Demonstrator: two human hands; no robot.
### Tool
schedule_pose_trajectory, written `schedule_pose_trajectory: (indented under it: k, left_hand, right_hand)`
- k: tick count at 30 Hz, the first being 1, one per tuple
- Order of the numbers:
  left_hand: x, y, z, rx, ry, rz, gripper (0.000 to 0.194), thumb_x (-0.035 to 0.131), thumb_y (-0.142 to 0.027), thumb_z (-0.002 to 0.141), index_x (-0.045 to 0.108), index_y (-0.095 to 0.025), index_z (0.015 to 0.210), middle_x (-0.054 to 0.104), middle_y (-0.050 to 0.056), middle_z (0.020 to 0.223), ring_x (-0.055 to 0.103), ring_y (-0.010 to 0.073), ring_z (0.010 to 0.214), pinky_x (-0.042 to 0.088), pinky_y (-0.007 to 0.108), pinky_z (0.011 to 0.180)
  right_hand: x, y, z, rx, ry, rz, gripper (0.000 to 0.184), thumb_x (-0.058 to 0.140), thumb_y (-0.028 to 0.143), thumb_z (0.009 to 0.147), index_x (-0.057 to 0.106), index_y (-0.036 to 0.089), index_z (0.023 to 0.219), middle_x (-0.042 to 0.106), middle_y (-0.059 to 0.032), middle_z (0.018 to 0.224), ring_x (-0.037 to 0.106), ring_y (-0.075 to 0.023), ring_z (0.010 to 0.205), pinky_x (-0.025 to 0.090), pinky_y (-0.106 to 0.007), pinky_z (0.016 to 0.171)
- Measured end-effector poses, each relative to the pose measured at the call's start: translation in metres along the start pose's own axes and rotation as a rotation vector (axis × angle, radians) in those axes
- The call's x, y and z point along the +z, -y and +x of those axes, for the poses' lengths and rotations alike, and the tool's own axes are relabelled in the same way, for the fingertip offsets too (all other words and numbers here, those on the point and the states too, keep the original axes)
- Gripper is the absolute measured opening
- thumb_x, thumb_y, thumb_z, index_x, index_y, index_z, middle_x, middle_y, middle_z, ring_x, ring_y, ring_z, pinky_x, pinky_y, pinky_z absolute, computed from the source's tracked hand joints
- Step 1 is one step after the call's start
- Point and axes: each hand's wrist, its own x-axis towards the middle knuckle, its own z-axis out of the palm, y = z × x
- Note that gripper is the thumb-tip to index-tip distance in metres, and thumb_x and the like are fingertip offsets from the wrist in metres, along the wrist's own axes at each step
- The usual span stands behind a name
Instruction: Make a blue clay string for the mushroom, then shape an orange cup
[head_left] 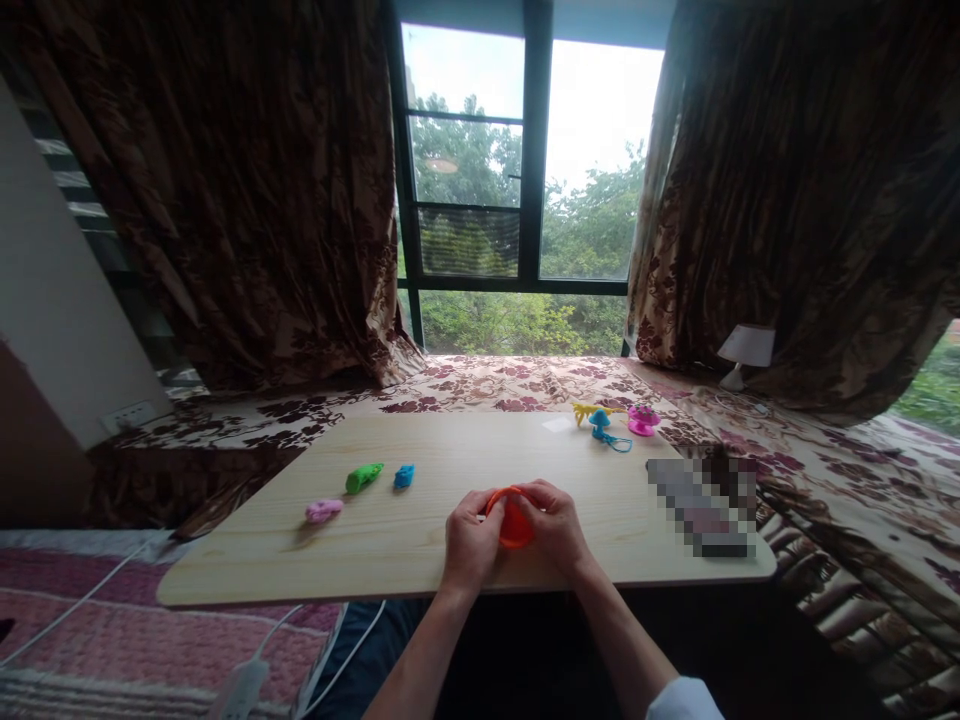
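Both hands pinch the rim of an orange bowl-shaped piece (515,527), which looks like modelling clay, at the table's near edge. My left hand (471,535) grips its left side and my right hand (559,520) its right side, with the thumbs at the inner rim. The fingertips behind the rim are partly hidden. To the left on the table (480,445) lie a pink lump (324,511), a longer green shape (364,478) and a small blue piece (404,475), all apart from my hands.
Toward the table's far right stand a blue mushroom shape (599,422), a yellow branching piece (583,412) and a pink figure (643,419). A blurred-out object (701,505) lies on the right. Beyond are a lamp (746,350) and a window.
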Motion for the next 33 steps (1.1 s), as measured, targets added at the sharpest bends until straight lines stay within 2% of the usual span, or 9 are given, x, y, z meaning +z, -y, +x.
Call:
schedule_pose_trajectory:
  k: [5,9,12,14,17,19,25,30,33]
  left_hand:
    - [0.0009,0.0023,-0.0002,-0.01,0.002,0.012,0.023,0.053,-0.032,0.076,0.067,-0.017,0.086,0.067,0.005,0.082,0.061,0.0176,0.077,0.048,0.026,0.066]
    - [0.0031,0.0012,0.0009,-0.006,0.018,0.007,0.021,0.056,-0.028,0.073,0.066,-0.018,0.088,0.068,0.005,0.085,0.062,0.0173,0.079,0.048,0.027,0.072]
    - [0.0034,0.0003,0.0012,-0.004,-0.005,0.007,0.022,0.056,-0.028,0.073,0.065,-0.018,0.09,0.067,0.004,0.088,0.061,0.0166,0.082,0.048,0.027,0.075]
    - [0.0029,0.0002,0.0006,-0.019,-0.032,0.01,0.023,0.054,-0.031,0.075,0.063,-0.017,0.09,0.066,0.004,0.084,0.061,0.0153,0.074,0.049,0.026,0.068]
    - [0.0025,0.0008,-0.0006,-0.035,-0.036,0.015,0.025,0.054,-0.035,0.075,0.062,-0.017,0.09,0.065,0.002,0.076,0.059,0.0135,0.062,0.048,0.024,0.057]
    - [0.0027,0.0013,-0.0011,-0.03,-0.016,0.016,0.025,0.054,-0.035,0.075,0.063,-0.017,0.09,0.066,0.002,0.078,0.06,0.0144,0.066,0.048,0.024,0.06]
    - [0.0024,0.0017,-0.0012,-0.014,0.035,0.019,0.024,0.052,-0.034,0.077,0.067,-0.017,0.086,0.068,0.004,0.082,0.061,0.0175,0.077,0.047,0.026,0.069]
    - [0.0019,0.0016,-0.0012,-0.016,0.033,0.029,0.025,0.05,-0.033,0.077,0.066,-0.017,0.089,0.068,0.005,0.084,0.061,0.0178,0.078,0.047,0.026,0.07]
    - [0.0026,0.002,-0.0008,-0.02,0.042,0.038,0.024,0.051,-0.033,0.076,0.066,-0.018,0.087,0.067,0.004,0.083,0.061,0.0175,0.077,0.047,0.027,0.069]
  right_hand:
    - [0.0007,0.0016,0.0007,0.005,0.006,0.0,0.018,0.057,0.027,0.078,0.07,0.019,0.088,0.065,-0.0042,0.081,0.06,-0.0171,0.074,0.048,-0.027,0.065]
    - [-0.0005,0.0022,0.0004,0.013,0.005,0.006,0.019,0.055,0.029,0.08,0.07,0.019,0.083,0.064,-0.0038,0.079,0.06,-0.0167,0.075,0.048,-0.026,0.068]
    - [0.0002,0.0007,0.0012,0.031,-0.01,0.021,0.021,0.055,0.029,0.08,0.067,0.019,0.094,0.064,-0.0043,0.087,0.06,-0.017,0.078,0.049,-0.026,0.068]
    - [0.0011,-0.0004,0.0019,0.041,-0.016,0.03,0.025,0.056,0.028,0.079,0.064,0.019,0.101,0.063,-0.0048,0.092,0.06,-0.0174,0.081,0.05,-0.026,0.066]
    - [0.0013,-0.0012,0.002,0.042,-0.005,0.03,0.019,0.055,0.025,0.079,0.066,0.018,0.092,0.063,-0.0045,0.09,0.06,-0.0172,0.08,0.05,-0.025,0.064]
    - [0.0004,-0.0012,0.0013,0.036,0.001,0.021,0.016,0.054,0.024,0.079,0.068,0.018,0.085,0.063,-0.0039,0.085,0.059,-0.0165,0.077,0.048,-0.024,0.062]
    - [-0.0018,0.0002,0.0006,0.024,-0.003,-0.008,0.015,0.055,0.024,0.079,0.069,0.018,0.08,0.063,-0.0025,0.077,0.058,-0.0156,0.072,0.046,-0.025,0.066]
    - [-0.0007,0.0019,0.0019,0.021,0.002,0.003,0.016,0.055,0.024,0.079,0.069,0.019,0.086,0.063,-0.004,0.085,0.059,-0.0165,0.077,0.047,-0.024,0.062]
    - [-0.0015,0.003,0.0011,0.015,-0.001,0.005,0.017,0.054,0.024,0.08,0.07,0.019,0.083,0.063,-0.004,0.083,0.059,-0.0164,0.077,0.047,-0.024,0.065]
